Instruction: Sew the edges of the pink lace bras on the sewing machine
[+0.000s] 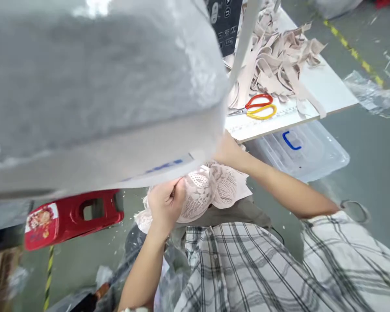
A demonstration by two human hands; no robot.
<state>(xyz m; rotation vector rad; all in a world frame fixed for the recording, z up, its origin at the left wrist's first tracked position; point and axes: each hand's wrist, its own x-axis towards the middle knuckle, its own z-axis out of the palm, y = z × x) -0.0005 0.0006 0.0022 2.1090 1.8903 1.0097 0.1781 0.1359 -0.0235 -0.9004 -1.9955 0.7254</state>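
Observation:
A pale pink lace garment lies bunched on my lap below the table edge. My left hand is closed on its left side, fingers curled into the lace. My right hand reaches up to the garment's top edge, right under the white table; its fingers are hidden by a big blurred grey and white mass close to the camera.
On the table lie red and yellow scissors, a heap of beige fabric strips and a black control panel. A clear plastic bin with a blue handle stands under the table. A red stool is at the left.

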